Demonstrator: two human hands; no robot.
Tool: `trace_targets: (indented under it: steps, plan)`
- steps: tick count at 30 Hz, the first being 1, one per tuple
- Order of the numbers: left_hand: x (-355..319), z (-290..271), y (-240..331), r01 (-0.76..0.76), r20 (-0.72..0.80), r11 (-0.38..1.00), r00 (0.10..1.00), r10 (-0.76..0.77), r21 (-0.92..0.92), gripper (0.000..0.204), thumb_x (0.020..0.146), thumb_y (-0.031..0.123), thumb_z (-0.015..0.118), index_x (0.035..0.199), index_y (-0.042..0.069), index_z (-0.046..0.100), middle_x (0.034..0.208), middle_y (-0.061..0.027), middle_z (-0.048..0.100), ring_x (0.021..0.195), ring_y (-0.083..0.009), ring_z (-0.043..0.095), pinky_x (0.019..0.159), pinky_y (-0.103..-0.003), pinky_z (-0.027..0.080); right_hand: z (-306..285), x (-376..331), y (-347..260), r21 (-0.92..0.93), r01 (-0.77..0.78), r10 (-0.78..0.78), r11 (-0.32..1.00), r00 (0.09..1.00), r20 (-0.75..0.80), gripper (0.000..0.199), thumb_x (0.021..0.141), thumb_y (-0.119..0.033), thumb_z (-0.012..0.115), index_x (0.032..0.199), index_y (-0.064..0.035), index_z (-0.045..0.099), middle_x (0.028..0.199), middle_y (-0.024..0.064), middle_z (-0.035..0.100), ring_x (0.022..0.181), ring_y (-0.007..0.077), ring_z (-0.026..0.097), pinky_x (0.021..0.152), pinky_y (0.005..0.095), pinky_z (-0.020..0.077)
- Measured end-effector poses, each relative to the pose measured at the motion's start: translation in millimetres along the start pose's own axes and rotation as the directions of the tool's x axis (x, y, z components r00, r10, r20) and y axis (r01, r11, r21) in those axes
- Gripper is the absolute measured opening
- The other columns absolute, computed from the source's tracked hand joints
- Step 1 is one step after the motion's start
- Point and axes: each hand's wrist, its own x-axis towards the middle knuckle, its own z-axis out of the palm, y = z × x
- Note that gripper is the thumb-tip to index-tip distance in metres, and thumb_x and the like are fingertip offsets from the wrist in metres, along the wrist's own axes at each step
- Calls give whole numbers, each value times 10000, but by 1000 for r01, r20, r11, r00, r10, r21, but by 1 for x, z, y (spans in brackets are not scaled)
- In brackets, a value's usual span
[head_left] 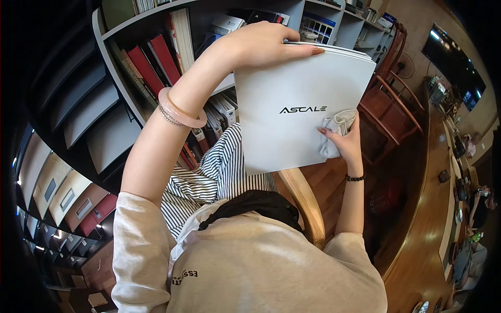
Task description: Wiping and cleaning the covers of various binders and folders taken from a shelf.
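Head view: a large white book (292,112) is held upright before the bookshelf (156,57). The left hand (261,44) curls closed over its top edge; the right hand (342,138), nearer its lower right, presses a bunched cloth (334,130) against the cover.

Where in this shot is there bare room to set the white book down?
The long wooden table has a bare stretch along its near edge, between the wooden chair and the clutter on its far side. The bookshelf is packed with books. The left hand holds the white book; the right hand presses a cloth against it.
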Motion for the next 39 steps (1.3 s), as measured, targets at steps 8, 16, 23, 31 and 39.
trace_targets:
  steps: [8,16,23,31,39]
  plan:
    - [3,2,-5,-44,-11,999,999,44,1,718,849,659,476,1147,26,637,873,-190,684,760,-268,690,699,-321,546,6,-5,-4,-56,48,-49,997,999,-10,635,701,-21,800,1199,-37,407,1107,56,543,990,133,552,861,294,481]
    - [2,2,-1,-37,-33,999,999,37,2,740,840,679,469,1138,24,642,876,-191,686,767,-272,693,703,-334,550,-11,-4,18,-113,-6,-14,994,985,-171,586,739,11,747,1222,-15,417,1075,53,567,985,136,557,841,293,488]
    - [1,2,-3,-1,-28,1000,1000,1,9,706,835,669,465,1117,52,659,937,-188,683,841,-294,679,764,-357,528,8,-10,-14,90,-9,13,996,999,-44,412,770,-83,768,1094,3,527,1003,24,605,928,118,567,848,266,463]
    - [2,2,0,-29,-20,1000,999,29,-4,702,845,663,469,1125,46,653,903,-186,684,804,-272,684,728,-343,535,-19,-9,15,-7,-66,64,998,981,-184,499,737,9,758,1160,11,494,1062,35,588,950,121,565,874,279,471]
    - [3,3,-2,-7,-10,1000,1000,7,0,703,840,664,463,1111,46,661,935,-191,681,837,-293,678,750,-361,531,-9,-9,-8,5,-68,68,998,996,-60,422,755,17,735,1119,14,523,1018,18,596,945,111,565,858,261,475]
